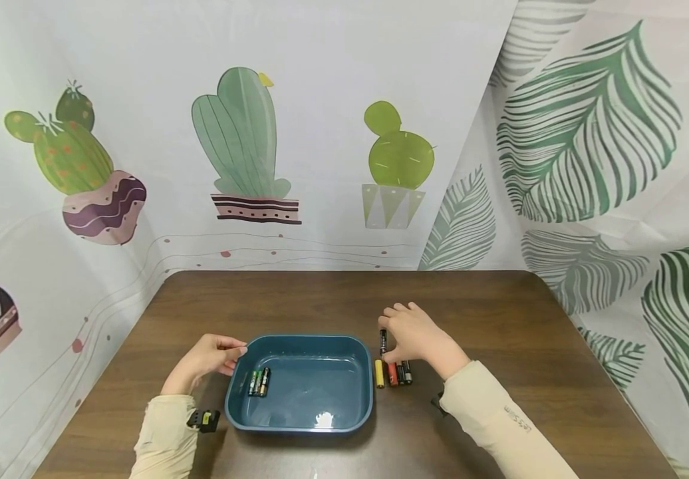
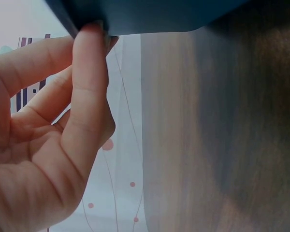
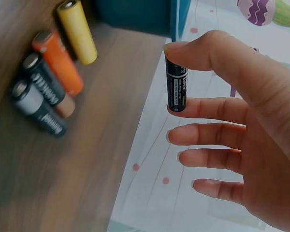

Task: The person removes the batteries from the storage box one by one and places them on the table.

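Observation:
A dark blue rectangular tray [image 1: 314,382] stands on the table, and my left hand [image 1: 209,356] pinches its upper left rim between thumb and fingers. Inside, at the left, lie several small batteries [image 1: 259,382] side by side. Beyond the tray's right side, my right hand [image 1: 416,336] holds a black battery [image 3: 176,87] lengthwise between thumb and index finger, the other fingers spread apart below. Under that hand a yellow battery [image 3: 77,31], an orange battery [image 3: 57,63] and two dark batteries [image 3: 48,84] lie in a row on the wood.
The brown wooden table [image 1: 470,299] reaches back to a white cloth [image 1: 332,80] printed with cacti and leaves. A black wrist camera [image 1: 203,420] sits on the left wrist, close to the tray's left wall.

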The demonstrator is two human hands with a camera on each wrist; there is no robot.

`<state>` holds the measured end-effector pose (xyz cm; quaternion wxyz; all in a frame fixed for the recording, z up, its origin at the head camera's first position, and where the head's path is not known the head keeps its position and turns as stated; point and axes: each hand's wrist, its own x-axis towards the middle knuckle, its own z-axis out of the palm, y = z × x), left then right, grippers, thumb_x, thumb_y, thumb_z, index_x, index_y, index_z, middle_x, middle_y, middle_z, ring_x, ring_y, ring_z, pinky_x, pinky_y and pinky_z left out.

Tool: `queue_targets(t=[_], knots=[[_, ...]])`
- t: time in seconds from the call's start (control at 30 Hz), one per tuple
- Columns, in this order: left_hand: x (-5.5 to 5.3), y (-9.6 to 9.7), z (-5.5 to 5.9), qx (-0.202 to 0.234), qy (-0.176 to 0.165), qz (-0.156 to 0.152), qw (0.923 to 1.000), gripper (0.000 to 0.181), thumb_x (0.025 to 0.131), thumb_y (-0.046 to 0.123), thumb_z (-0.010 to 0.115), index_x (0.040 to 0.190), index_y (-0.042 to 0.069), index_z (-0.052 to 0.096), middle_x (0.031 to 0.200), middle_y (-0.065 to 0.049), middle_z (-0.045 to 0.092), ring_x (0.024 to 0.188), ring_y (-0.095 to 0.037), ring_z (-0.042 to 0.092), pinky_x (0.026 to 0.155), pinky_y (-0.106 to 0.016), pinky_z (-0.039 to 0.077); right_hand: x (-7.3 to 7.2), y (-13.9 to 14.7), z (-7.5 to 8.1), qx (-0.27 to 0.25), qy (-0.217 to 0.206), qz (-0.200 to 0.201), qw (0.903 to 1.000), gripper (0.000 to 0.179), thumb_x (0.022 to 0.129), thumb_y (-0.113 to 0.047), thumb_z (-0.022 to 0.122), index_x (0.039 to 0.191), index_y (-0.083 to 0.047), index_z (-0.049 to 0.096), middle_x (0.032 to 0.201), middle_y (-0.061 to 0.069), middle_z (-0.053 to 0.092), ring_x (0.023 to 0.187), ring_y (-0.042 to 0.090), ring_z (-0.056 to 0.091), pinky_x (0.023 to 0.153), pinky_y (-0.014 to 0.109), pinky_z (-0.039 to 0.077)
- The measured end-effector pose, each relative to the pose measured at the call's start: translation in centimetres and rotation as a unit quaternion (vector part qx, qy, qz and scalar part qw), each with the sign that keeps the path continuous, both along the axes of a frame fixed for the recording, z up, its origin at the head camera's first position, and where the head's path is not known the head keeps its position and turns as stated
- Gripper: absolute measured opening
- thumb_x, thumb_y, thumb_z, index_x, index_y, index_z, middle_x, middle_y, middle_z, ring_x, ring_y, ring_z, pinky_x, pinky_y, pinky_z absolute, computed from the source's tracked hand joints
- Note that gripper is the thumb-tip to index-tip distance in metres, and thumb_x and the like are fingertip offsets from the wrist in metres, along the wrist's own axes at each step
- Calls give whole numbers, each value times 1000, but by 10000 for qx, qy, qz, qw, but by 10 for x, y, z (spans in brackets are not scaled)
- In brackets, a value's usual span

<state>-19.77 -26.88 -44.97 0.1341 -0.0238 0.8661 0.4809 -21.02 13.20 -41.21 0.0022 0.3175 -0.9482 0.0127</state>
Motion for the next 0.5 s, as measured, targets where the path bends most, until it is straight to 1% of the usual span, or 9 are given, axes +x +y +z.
queue_targets(t=[0.1, 0.13, 0.23, 0.33, 0.37, 0.5], knots=[[0, 0, 0, 6, -14, 44, 10000, 23, 91, 7, 64, 106, -10, 67, 78, -9, 64, 63, -19, 61, 61, -34, 58, 1, 7, -3, -45, -8, -52, 10000, 49, 68, -42, 82, 104, -11, 68, 102, 3, 62, 98, 27, 55, 88, 50, 44], [0, 0, 0, 30, -22, 58, 10000, 23, 90, 7, 65, 106, -10, 67, 77, -8, 64, 63, -18, 61, 61, -34, 58, 1, 10, -4, -66, 20, -57, 10000, 48, 68, -42, 82, 103, -12, 68, 100, 2, 62, 96, 25, 55, 85, 49, 45], [0, 0, -2, 89, 12, -23, 10000, 24, 91, 7, 64, 106, -11, 66, 77, -8, 64, 63, -18, 61, 60, -34, 58, 3, 18, -8, -137, 79, -82, 9998, 46, 65, -40, 84, 98, -12, 68, 93, 0, 60, 89, 23, 53, 81, 47, 45], [-1, -1, -3, 165, 45, -56, 9998, 24, 91, 6, 63, 106, -12, 66, 76, -7, 64, 63, -17, 61, 60, -34, 58, 4, 25, -12, -195, 40, -148, 9997, 43, 64, -37, 85, 94, -12, 67, 90, -1, 59, 89, 23, 54, 84, 50, 45], [-1, -1, -4, 155, 69, -103, 9998, 25, 91, 6, 63, 107, -13, 65, 76, -7, 64, 63, -17, 61, 60, -34, 58, 5, 27, -13, -199, 11, -177, 9996, 42, 64, -36, 85, 94, -12, 67, 91, -1, 59, 90, 24, 54, 86, 52, 45], [-1, -1, -4, 116, 109, -103, 9998, 25, 91, 6, 63, 107, -13, 65, 76, -7, 63, 63, -18, 61, 60, -34, 58, 6, 36, -19, -193, -145, -283, 9993, 42, 63, -32, 86, 95, -12, 67, 94, 1, 61, 95, 28, 56, 91, 57, 43]])
